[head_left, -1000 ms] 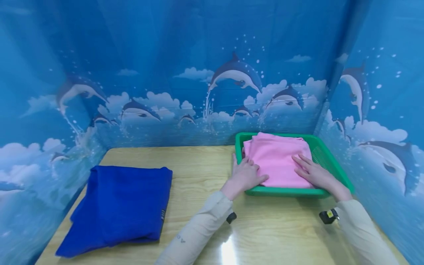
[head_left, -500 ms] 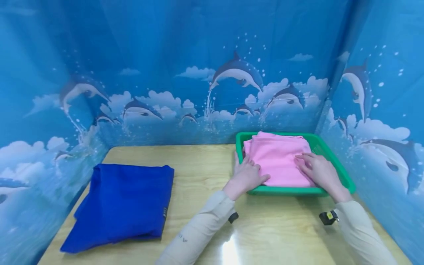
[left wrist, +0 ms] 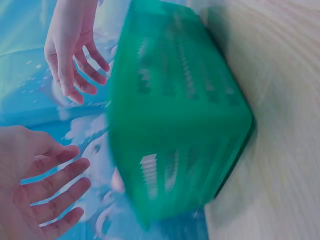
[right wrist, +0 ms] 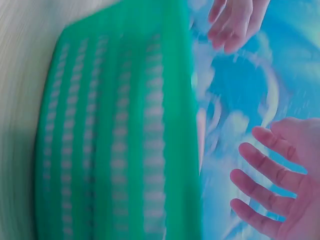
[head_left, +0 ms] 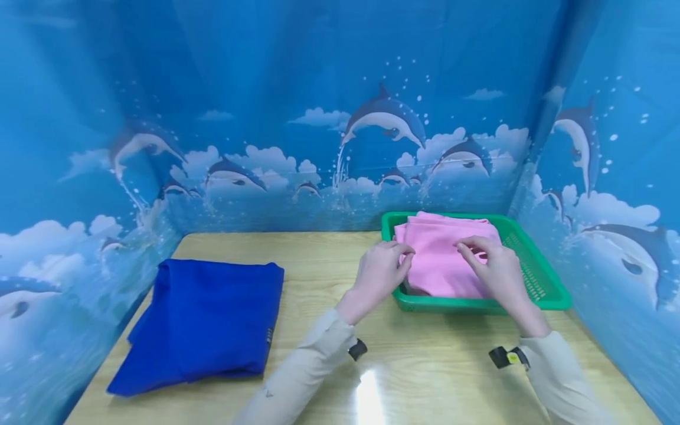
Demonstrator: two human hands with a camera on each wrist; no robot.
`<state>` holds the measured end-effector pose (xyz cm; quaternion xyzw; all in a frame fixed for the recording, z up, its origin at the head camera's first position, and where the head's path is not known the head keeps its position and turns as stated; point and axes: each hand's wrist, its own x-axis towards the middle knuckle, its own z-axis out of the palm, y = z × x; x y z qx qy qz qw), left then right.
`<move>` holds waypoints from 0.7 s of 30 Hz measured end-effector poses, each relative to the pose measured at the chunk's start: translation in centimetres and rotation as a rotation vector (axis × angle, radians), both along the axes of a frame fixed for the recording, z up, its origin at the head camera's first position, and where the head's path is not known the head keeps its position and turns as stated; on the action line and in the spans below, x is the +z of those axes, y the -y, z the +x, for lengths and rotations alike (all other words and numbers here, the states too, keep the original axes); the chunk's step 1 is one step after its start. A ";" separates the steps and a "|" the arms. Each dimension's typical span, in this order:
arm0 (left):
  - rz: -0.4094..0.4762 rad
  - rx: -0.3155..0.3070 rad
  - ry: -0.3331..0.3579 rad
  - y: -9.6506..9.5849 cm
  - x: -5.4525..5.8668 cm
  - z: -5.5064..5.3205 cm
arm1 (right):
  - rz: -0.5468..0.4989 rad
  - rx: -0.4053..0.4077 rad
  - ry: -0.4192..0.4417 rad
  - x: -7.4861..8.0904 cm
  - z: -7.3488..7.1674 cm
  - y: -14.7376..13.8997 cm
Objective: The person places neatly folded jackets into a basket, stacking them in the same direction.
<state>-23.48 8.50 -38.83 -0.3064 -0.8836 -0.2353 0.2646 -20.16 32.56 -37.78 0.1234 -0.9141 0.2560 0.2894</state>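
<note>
In the head view a folded pink cloth lies inside a green plastic basket at the table's back right. My left hand hovers over the basket's left side, fingers loosely bent. Above the cloth's right part is my right hand, its fingers also loosely bent. In both wrist views the left hand and right hand hold nothing, their fingers spread and apart from the basket's slotted wall. Only a sliver of pink shows past the rim there.
A folded blue cloth with a small dark tag lies on the left of the wooden table. Curtains printed with dolphins stand close around the back and sides. The basket sits near the back right corner.
Both hands have risen off the pink cloth and basket and drawn nearer each other. The cloth stays in the basket. The head view has shifted slightly left.
</note>
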 end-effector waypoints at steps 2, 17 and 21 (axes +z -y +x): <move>0.023 0.009 0.021 1.6 0.5 0.2 | -0.033 0.037 -0.027 0.3 0.0 1.8; 0.067 0.216 0.133 14.3 1.2 1.2 | -0.223 0.294 0.066 -1.1 -1.1 14.3; 0.108 0.285 0.161 18.7 0.9 1.8 | -0.228 0.345 0.164 -1.9 -1.2 17.6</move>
